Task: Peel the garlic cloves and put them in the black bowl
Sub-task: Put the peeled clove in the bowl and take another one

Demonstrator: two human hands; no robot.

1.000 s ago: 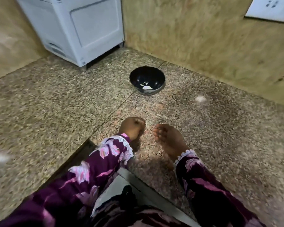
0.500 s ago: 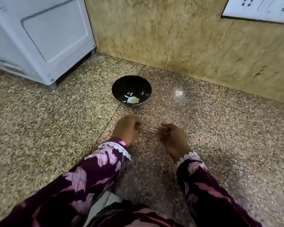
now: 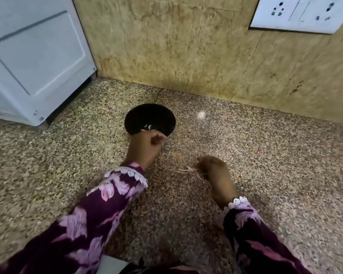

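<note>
Speckled granite counter, marble wall and a white appliance

A pale grey-white boxy appliance [image 3: 36, 58] with a recessed panel fills the upper left of the frame, standing on the speckled brown-and-beige granite counter [image 3: 275, 175]. A mottled yellow-tan marble wall [image 3: 176, 48] runs across the top, carrying a white plastic socket-and-switch plate [image 3: 303, 13] in the upper right corner. Purple floral sleeves with white lace cuffs [image 3: 99, 210] cross the lower frame.
</note>
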